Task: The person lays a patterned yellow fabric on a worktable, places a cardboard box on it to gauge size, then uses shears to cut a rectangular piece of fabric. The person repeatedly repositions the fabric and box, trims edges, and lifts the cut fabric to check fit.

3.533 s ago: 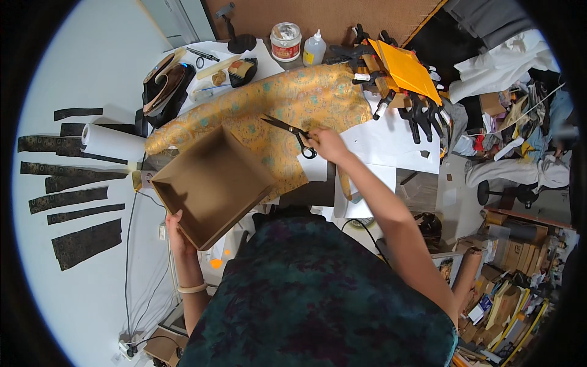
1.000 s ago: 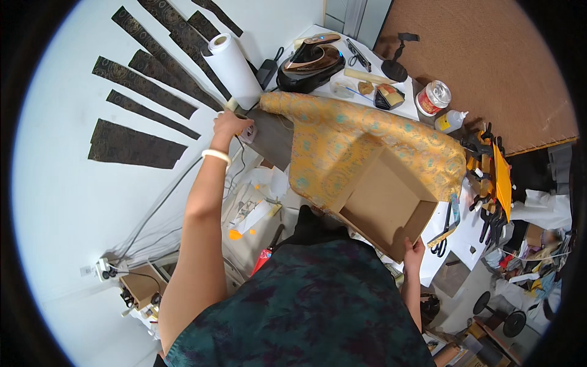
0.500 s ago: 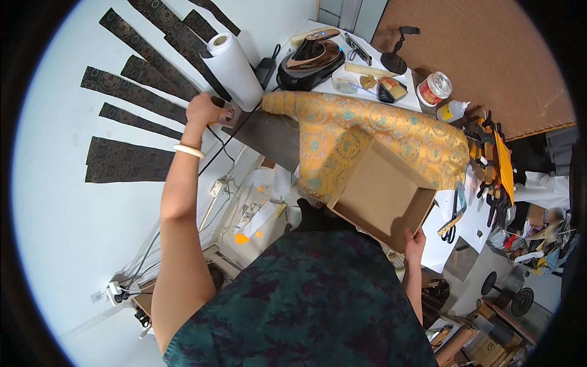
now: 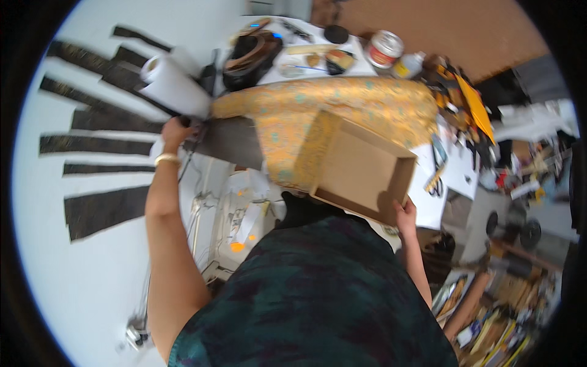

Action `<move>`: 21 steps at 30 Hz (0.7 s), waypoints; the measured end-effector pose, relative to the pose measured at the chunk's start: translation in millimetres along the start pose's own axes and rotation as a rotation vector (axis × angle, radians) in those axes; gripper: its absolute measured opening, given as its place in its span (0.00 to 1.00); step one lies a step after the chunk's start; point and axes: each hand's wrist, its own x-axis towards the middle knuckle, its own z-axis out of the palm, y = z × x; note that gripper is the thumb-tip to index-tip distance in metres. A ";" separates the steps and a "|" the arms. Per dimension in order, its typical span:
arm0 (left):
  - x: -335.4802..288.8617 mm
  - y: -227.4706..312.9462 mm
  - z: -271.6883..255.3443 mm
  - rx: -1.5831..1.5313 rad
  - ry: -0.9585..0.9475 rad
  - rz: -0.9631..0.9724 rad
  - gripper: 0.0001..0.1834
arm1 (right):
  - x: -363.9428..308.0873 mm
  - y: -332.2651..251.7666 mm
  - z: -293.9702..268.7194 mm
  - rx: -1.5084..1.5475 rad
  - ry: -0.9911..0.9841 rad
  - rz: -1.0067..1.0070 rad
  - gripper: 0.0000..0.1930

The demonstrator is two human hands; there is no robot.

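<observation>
nearest: dark green garment (image 4: 318,293) of the wearer, low in view, torso close up to the work surface.

right hand (image 4: 405,215): closed on the near right corner of an open cardboard box (image 4: 362,168); thumb seems to lie at the rim, other fingers mostly hidden behind the wall. box is tilted, hollow side up toward the wearer, between the torso and the table, overlapping the yellow patterned fabric (image 4: 278,168) in view. cannot tell whether its base touches the cloth. corner grip probably chosen so one hand can carry the box and leave the other arm free.

left hand (image 4: 176,131): arm stretched out to the wall end of the table (image 4: 229,144), pale bangle (image 4: 167,158) at the wrist. fingers look bent beside a small dark object; blurred, so cannot tell whether they grip it.

further right: black scissors (image 4: 435,181) lie on white paper, a narrow patterned strip (image 4: 436,176) beside them; within easy right-hand reach, presumably on purpose.

beyond: fabric's far side is rolled or folded, likely to save table room. white roll (image 4: 174,92) leans by the wall. iron (image 4: 251,58), jar (image 4: 384,49) and bottle (image 4: 408,64) stand at the back, perhaps to leave the front free.

wall, left: dark patterned strips (image 4: 107,211), fanned apart, perhaps so each is easily picked out.
</observation>
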 end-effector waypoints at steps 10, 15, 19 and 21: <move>-145.6 109.5 62.6 -0.334 0.401 0.496 0.23 | 8.9 50.7 -50.5 0.006 0.165 0.012 0.19; -218.5 138.8 192.4 -1.109 -0.408 -0.031 0.20 | 8.7 58.2 -73.8 0.048 0.220 0.055 0.20; -259.1 169.1 233.1 -0.980 -0.388 -0.485 0.32 | -1.6 56.6 -92.3 0.091 0.237 0.143 0.25; -268.4 172.0 259.9 -1.006 -0.235 -0.444 0.34 | -1.3 60.7 -97.4 0.157 0.271 0.134 0.24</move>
